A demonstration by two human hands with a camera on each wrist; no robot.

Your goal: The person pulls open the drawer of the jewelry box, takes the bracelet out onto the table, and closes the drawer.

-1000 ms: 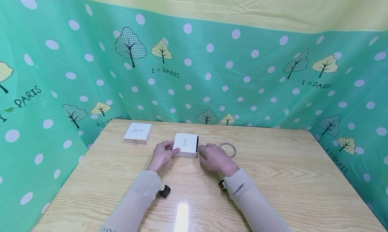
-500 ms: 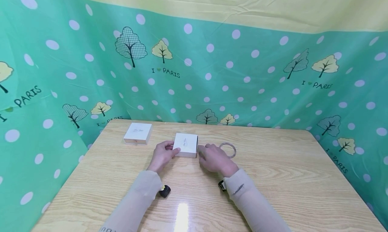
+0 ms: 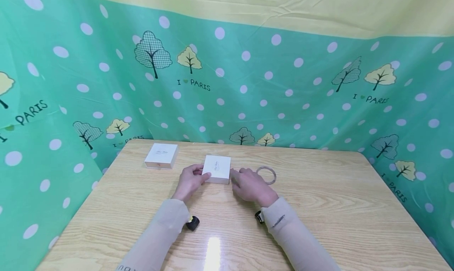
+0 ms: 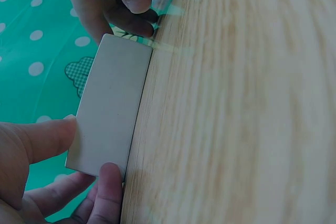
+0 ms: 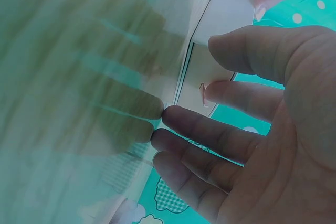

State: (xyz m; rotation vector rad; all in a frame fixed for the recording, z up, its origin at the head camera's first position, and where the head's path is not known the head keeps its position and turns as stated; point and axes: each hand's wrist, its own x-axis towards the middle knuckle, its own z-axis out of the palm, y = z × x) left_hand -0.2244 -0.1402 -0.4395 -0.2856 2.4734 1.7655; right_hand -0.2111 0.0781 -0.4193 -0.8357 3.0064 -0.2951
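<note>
A small white drawer-style gift box (image 3: 217, 167) lies flat on the table, with fine lettering on its top. My left hand (image 3: 189, 181) grips its left end, thumb at the upper edge and fingers around the side. At the opposite end is my right hand (image 3: 251, 186). In the right wrist view its fingers are mostly extended, and the index fingertip (image 5: 215, 92) presses on the drawer's end face beside a small ribbon tab (image 5: 202, 93). The drawer sits flush with the sleeve. A pale ring-shaped bangle (image 3: 274, 176) lies just beyond the right hand.
A second white box (image 3: 161, 154) of the same look rests at the back left of the wooden table (image 3: 337, 208). Behind the table hangs a green dotted curtain (image 3: 220, 97). A black wrist device (image 3: 193, 223) shows under the left sleeve.
The dark drawer edge at the box's right end has slid in to the left and no longer shows. My right hand has shifted slightly left with it; the left hand stays put.
</note>
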